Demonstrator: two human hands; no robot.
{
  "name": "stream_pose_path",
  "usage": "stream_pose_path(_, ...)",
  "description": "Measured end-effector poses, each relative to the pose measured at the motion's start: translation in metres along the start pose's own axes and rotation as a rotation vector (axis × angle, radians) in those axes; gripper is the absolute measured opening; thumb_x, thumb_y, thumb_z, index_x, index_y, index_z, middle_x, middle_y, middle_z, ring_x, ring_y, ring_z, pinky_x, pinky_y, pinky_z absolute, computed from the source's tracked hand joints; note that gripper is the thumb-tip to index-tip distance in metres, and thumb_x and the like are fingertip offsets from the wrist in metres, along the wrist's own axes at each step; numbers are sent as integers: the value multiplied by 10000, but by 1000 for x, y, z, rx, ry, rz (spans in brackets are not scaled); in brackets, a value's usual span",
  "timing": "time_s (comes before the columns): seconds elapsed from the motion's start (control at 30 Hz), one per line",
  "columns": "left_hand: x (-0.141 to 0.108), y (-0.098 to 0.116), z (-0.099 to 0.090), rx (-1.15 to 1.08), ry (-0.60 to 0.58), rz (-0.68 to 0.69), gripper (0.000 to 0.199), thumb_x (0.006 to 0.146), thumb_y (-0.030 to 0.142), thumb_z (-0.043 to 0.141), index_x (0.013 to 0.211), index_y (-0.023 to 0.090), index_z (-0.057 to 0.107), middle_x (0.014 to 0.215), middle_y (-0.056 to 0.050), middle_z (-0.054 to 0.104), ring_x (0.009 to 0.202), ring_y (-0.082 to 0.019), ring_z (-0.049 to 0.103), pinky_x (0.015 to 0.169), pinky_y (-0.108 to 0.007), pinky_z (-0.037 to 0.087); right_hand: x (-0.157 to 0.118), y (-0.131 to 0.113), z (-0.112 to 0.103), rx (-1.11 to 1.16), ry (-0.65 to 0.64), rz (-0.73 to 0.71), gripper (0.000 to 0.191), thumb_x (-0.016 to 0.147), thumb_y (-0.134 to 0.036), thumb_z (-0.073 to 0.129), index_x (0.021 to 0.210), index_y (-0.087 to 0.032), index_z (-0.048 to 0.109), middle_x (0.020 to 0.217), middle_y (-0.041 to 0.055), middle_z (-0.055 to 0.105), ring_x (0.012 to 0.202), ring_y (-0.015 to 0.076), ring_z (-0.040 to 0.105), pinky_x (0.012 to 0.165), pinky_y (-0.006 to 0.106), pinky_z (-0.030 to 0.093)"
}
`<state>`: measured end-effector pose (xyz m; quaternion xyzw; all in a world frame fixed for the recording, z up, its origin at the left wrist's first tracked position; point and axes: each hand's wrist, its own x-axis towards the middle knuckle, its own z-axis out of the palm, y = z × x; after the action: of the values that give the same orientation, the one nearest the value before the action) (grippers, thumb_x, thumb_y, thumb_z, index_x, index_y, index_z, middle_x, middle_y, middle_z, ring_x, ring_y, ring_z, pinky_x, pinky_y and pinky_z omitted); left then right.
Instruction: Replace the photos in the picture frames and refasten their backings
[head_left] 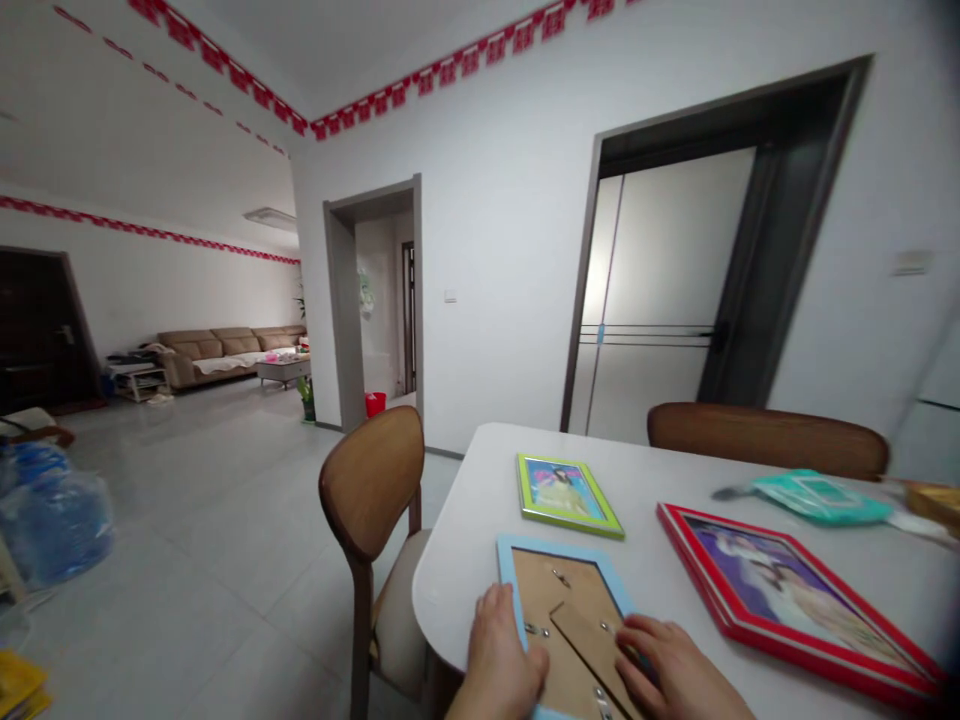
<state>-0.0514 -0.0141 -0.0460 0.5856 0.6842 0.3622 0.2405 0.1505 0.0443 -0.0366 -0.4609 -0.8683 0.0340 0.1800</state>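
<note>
A light blue photo frame [541, 549] lies face down near the front edge of the white table. Its brown backing board [541, 590] faces up, with small metal clips around it and a stand leg outlined in the middle. My left hand [501, 655] grips the frame's left side, thumb over the back. At the right side, the curled fingers of my right hand [671, 660] hold the edge, close to a clip. Beyond it lies a green photo frame [570, 519], picture up. To the right rests a larger red photo frame [739, 625], also picture up.
On the white table [480, 480], a teal soft pack [821, 497] lies behind the red frame. A wooden chair [379, 490] stands at the table's left end, and another chair [765, 435] at its far side. Large blue water bottles [56, 520] stand on the floor far left.
</note>
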Motion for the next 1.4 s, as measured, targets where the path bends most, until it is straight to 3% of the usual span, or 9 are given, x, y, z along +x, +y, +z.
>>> stream_pose_path(0.13, -3, 2, 4, 112, -19, 13, 651, 638, 168, 471, 1263, 49, 331, 1335, -117, 306, 1218, -227, 251, 1031, -302, 150, 3, 4, -10, 2, -78, 28, 321, 771, -207, 348, 859, -185, 655, 978, 94, 587, 915, 213, 525, 839, 351, 401)
stream_pose_path(0.43, -4, 3, 1, 136, -3, 22, 623, 654, 182, 448, 1257, 60, 350, 1327, -101, 332, 1216, -212, 273, 1031, -297, 176, 1, -3, -19, 153, -190, -30, 270, 763, -277, 403, 772, -194, 660, 969, 77, 578, 950, 211, 492, 859, 323, 364)
stream_pose_path(0.67, -1, 0, 1, 150, 15, 78, 600, 646, 192, 464, 1226, 59, 394, 1273, -96, 415, 1158, -201, 363, 1008, -277, 244, 6, 10, -16, 128, -171, -22, 283, 730, -163, 385, 860, -180, 636, 924, 64, 584, 874, 192, 493, 804, 309, 360)
stream_pose_path(0.83, 4, -2, 4, 148, 8, 114, 576, 676, 195, 441, 1229, 46, 377, 1277, -112, 402, 1165, -198, 349, 1014, -288, 227, 21, 12, -15, 66, -125, 59, 219, 687, -115, 426, 733, -132, 639, 854, 90, 557, 825, 169, 496, 756, 251, 358)
stream_pose_path(1.03, 7, -4, 6, 154, 29, 142, 541, 680, 208, 443, 1204, 81, 406, 1259, -97, 427, 1155, -187, 373, 1005, -300, 255, 25, 8, -15, 71, -101, 109, 220, 728, -129, 421, 758, -127, 638, 829, 91, 553, 778, 153, 507, 718, 234, 370)
stream_pose_path(1.13, 7, -4, 6, 162, 39, 148, 539, 682, 215, 442, 1203, 82, 407, 1253, -98, 432, 1154, -190, 375, 1003, -304, 262, 17, -4, -22, 115, -101, 24, 236, 757, -167, 413, 848, -163, 630, 894, 74, 547, 859, 157, 486, 771, 245, 364)
stream_pose_path(1.27, 7, -3, 7, 183, 36, 154, 543, 693, 219, 424, 1214, 70, 389, 1255, -102, 426, 1159, -187, 369, 1006, -295, 259, 4, -21, -33, 273, -290, -213, 230, 686, -150, 504, 835, -247, 650, 1032, 26, 523, 958, 161, 458, 839, 267, 346)
stream_pose_path(1.33, 7, -2, 7, 197, 32, 155, 543, 696, 216, 418, 1215, 59, 385, 1255, -108, 425, 1159, -190, 369, 1005, -298, 261, 0, -25, -33, 290, -336, -248, 246, 657, -137, 538, 826, -269, 659, 1081, 19, 503, 975, 171, 448, 853, 293, 337)
stream_pose_path(1.4, 8, -2, 8, 207, 34, 158, 541, 700, 210, 414, 1215, 50, 383, 1257, -114, 420, 1160, -193, 366, 1006, -303, 262, -2, -25, -28, 281, -301, -254, 201, 673, -161, 552, 792, -274, 669, 1073, 19, 507, 971, 178, 440, 853, 311, 332)
